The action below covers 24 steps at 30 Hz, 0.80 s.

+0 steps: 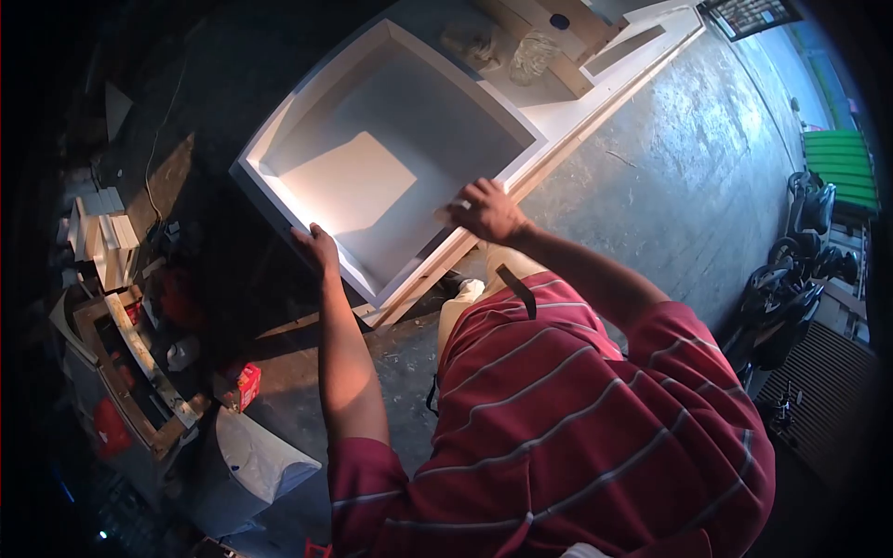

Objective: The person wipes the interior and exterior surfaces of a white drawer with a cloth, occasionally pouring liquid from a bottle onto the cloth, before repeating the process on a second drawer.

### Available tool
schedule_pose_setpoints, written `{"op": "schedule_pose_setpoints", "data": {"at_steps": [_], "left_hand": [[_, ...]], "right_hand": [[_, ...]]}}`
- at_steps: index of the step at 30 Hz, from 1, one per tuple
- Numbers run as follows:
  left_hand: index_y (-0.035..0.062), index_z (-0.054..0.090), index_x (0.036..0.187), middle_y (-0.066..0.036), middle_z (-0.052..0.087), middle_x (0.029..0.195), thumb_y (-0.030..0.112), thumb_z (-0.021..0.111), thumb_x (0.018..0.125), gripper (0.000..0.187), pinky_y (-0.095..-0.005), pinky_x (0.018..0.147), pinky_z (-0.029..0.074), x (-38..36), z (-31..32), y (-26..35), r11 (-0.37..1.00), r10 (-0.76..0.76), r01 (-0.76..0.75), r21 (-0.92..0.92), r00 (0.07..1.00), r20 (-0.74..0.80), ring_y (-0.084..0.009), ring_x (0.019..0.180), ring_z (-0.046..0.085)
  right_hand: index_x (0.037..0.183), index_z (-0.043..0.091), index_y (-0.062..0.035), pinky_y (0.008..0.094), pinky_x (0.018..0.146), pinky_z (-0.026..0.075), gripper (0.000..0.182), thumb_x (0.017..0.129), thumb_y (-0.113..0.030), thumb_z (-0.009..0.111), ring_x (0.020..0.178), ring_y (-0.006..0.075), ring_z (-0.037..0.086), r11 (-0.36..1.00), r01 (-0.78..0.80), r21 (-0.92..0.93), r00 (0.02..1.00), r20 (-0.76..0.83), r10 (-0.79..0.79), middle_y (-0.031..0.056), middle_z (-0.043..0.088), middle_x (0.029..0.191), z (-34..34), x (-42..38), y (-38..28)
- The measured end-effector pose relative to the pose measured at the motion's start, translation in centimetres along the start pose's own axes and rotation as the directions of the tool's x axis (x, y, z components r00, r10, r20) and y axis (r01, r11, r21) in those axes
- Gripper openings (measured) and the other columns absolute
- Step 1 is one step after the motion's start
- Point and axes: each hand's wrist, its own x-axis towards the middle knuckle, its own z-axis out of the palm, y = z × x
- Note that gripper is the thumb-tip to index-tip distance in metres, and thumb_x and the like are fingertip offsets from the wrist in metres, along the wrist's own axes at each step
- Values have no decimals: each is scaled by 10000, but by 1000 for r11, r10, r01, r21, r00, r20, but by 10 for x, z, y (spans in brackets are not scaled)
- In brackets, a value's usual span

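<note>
A shallow white open-topped box (391, 279), like a drawer or cabinet shell, rests on a long bench. My left hand (319, 246) grips its near-left wall, the thumb over the rim and the other fingers on the outer side. Over the near-right wall, my right hand (486, 212) is closed with its fingers curled. Something small and pale shows at those fingertips, but I cannot make out what it is. A patch of warm light falls on the box's bare inner floor.
Beyond the box, clear plastic bags (533, 58) and a wooden frame (567, 74) lie on the bench (642, 51). Wood offcuts (113, 244), a wooden crate (139, 372), a red packet (244, 386) and a white sack (260, 456) are at left. Motorcycles (791, 288) stand at right.
</note>
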Motion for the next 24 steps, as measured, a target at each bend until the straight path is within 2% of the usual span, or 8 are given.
{"op": "schedule_pose_setpoints", "data": {"at_steps": [4,6,8,12,14,15,20,24], "left_hand": [[-167,292,1324,-356,333,1368,241,418,914,592,-414,1077,283,-7,-5,8,1000,5,-5,10,1000,-19,-430,1277,358],[-167,305,1316,-355,348,1356,242,422,915,585,-417,1072,291,-1,2,-4,999,22,-20,31,998,-57,-434,1264,371],[-167,318,1307,-355,363,1344,243,426,915,577,-419,1066,298,-2,7,-8,998,18,-13,55,995,-93,-438,1251,383],[-168,364,1264,-357,425,1270,227,464,916,537,-436,1032,333,-5,3,-7,987,76,-61,150,993,-95,-450,1192,426],[-169,375,1251,-357,440,1246,218,476,915,522,-441,1019,345,-7,2,-6,986,77,-60,155,991,-105,-451,1173,439],[-170,381,1243,-355,447,1237,209,479,915,510,-441,1013,351,-9,1,-5,988,71,-56,140,992,-102,-450,1168,444],[-171,401,1214,-352,457,1222,186,490,905,480,-443,1002,362,-11,-1,-1,992,52,-38,121,992,-115,-450,1157,452],[-139,417,1218,-344,464,1213,184,503,896,464,-442,987,378,-12,4,-4,991,69,-48,127,984,-164,-452,1143,461]], "right_hand": [[975,677,-226,372,734,422,191,793,-256,625,905,229,517,964,-78,-255,997,-39,70,35,541,923,-51,-20,111],[966,674,-207,367,728,424,184,790,-235,625,871,217,537,951,-51,-304,993,85,80,24,563,893,-85,-8,135],[937,668,-179,360,726,424,162,784,-218,629,840,208,561,954,-7,-301,983,175,63,8,588,879,-87,15,123],[876,671,-139,360,695,477,161,732,-211,677,825,201,620,982,166,-87,985,70,-160,29,639,846,-46,64,104],[824,691,-105,363,633,529,135,725,-197,681,768,218,666,823,208,-528,796,580,171,73,668,787,-6,73,121],[776,699,-88,363,589,550,96,743,-158,642,715,239,686,874,223,-432,700,695,165,104,680,754,-13,76,131],[775,695,-80,393,600,550,111,769,-137,600,738,246,685,874,307,-376,543,823,164,102,682,770,24,73,135],[768,685,-118,409,601,551,81,743,-152,616,765,235,682,899,434,-54,419,896,-148,77,675,776,37,93,87]]}}
